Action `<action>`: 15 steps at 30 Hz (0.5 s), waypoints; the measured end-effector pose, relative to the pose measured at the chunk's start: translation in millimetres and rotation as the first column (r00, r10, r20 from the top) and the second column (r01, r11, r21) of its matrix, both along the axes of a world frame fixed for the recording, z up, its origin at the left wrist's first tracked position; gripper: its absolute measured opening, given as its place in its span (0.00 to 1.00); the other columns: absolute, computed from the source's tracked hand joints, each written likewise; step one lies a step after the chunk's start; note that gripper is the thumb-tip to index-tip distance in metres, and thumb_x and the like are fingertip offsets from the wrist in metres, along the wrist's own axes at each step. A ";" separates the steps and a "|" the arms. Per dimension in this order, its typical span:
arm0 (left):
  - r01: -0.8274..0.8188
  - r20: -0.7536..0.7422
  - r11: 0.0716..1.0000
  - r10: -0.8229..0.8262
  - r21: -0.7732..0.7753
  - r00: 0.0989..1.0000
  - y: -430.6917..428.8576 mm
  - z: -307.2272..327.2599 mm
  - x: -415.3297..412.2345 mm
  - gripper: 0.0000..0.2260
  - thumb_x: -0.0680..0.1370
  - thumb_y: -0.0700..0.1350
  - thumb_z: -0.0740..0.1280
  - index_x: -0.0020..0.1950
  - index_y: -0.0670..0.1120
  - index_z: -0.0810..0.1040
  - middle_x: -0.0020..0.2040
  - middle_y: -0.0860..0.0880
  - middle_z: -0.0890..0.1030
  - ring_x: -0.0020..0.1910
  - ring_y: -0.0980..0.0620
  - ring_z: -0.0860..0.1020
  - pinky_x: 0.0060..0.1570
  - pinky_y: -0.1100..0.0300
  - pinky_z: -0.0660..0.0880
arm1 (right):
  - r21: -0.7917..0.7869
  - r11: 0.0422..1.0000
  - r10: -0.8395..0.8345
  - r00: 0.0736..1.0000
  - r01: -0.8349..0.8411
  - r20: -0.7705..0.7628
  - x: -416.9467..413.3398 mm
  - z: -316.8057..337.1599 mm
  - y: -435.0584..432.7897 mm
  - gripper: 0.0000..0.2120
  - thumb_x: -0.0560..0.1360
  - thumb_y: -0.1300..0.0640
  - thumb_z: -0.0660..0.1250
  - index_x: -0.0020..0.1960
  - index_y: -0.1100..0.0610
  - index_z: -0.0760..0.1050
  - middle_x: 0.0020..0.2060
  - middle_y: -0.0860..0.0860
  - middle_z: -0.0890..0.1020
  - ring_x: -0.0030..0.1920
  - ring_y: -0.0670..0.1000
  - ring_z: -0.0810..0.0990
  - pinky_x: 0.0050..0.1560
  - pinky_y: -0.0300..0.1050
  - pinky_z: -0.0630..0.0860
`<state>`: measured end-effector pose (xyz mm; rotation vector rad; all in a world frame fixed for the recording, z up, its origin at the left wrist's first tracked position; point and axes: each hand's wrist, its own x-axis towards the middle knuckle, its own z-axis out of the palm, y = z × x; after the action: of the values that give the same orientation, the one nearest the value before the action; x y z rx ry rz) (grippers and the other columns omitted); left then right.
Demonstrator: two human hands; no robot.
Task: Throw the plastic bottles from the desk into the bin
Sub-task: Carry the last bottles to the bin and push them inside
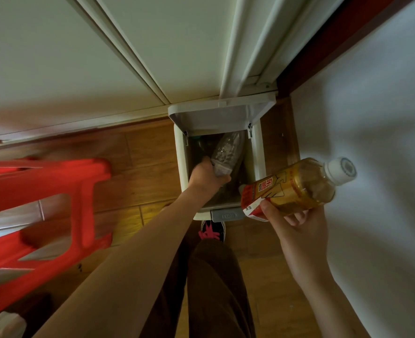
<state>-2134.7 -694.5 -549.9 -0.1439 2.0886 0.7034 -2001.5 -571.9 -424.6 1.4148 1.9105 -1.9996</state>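
A white pedal bin [181, 164] stands on the wooden floor with its lid [216, 115] tipped up against the wall. My left hand [205, 176] reaches into the bin's mouth and grips the base of a clear crumpled bottle [227, 152] that points neck-down inside. Another dark bottle with a green cap lies deeper in the bin, mostly hidden. My right hand [299, 225] holds an amber drink bottle [296, 189] with a red label and white cap, tilted, just right of the bin's front corner.
A red plastic stool [43, 215] stands at the left on the floor. My foot in a black shoe with pink laces [212, 231] rests on the bin's grey pedal [227, 215]. A white wall runs along the right, white door panels behind the bin.
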 end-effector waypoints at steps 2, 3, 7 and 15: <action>0.031 -0.106 0.999 -0.030 0.008 0.994 -2.9 13.1 3.5 0.28 0.73 0.48 0.72 0.70 0.44 0.65 0.62 0.44 0.75 0.59 0.45 0.76 0.47 0.60 0.72 | -0.008 1.000 0.003 1.000 -0.003 0.009 0.8 0.8 -0.3 0.34 0.62 0.53 0.76 0.66 0.59 0.71 0.58 0.52 0.82 0.60 0.48 0.81 0.58 0.41 0.79; 0.049 -0.182 0.998 -0.044 0.025 0.982 -6.3 21.8 4.7 0.27 0.75 0.48 0.71 0.70 0.44 0.65 0.63 0.45 0.75 0.59 0.46 0.76 0.48 0.60 0.72 | -0.010 1.000 0.007 1.000 -0.006 0.016 0.9 1.6 -0.8 0.35 0.62 0.52 0.76 0.66 0.58 0.70 0.59 0.51 0.82 0.60 0.47 0.81 0.57 0.38 0.79; 0.090 -0.511 0.987 -0.010 0.133 0.860 -35.3 52.6 4.9 0.17 0.77 0.45 0.67 0.65 0.43 0.72 0.59 0.46 0.76 0.56 0.49 0.77 0.52 0.57 0.78 | -0.048 0.998 0.047 0.999 -0.046 0.018 -2.4 2.2 -6.5 0.38 0.64 0.52 0.76 0.71 0.55 0.67 0.59 0.46 0.81 0.58 0.42 0.81 0.49 0.31 0.79; -0.158 -0.343 0.968 0.218 0.195 0.914 -70.8 44.1 -17.9 0.24 0.76 0.44 0.69 0.71 0.47 0.67 0.65 0.46 0.72 0.58 0.53 0.75 0.50 0.67 0.75 | -0.079 0.987 0.147 0.987 -0.142 0.065 -36.2 -35.9 -33.2 0.33 0.71 0.54 0.74 0.71 0.54 0.64 0.60 0.49 0.79 0.54 0.42 0.82 0.48 0.34 0.80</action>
<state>-2152.5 -765.3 -505.7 -0.1326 2.3751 1.0850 -2037.7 -605.2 -460.6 1.2722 1.8327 -1.9083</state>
